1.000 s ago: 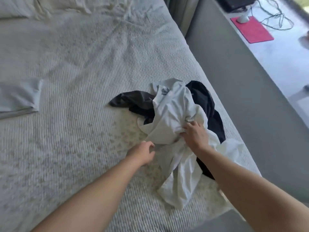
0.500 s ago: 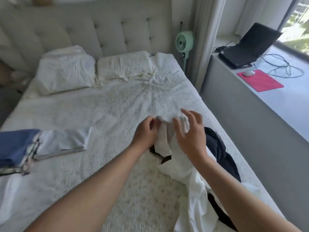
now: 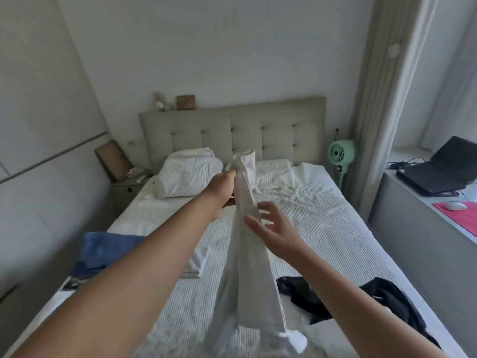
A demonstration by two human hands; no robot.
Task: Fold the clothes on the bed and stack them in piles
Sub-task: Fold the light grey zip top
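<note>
One white garment (image 3: 245,254), hanging lengthwise, vertical

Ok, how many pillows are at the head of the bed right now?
2. A plain white pillow lies on the left by the headboard, and a ribbed white pillow lies right of it, partly hidden behind the raised white garment. More could be hidden.

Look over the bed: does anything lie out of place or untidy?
Yes. A black garment lies crumpled and unfolded near the bed's right edge, apart from the folded blue pile on the left.
</note>
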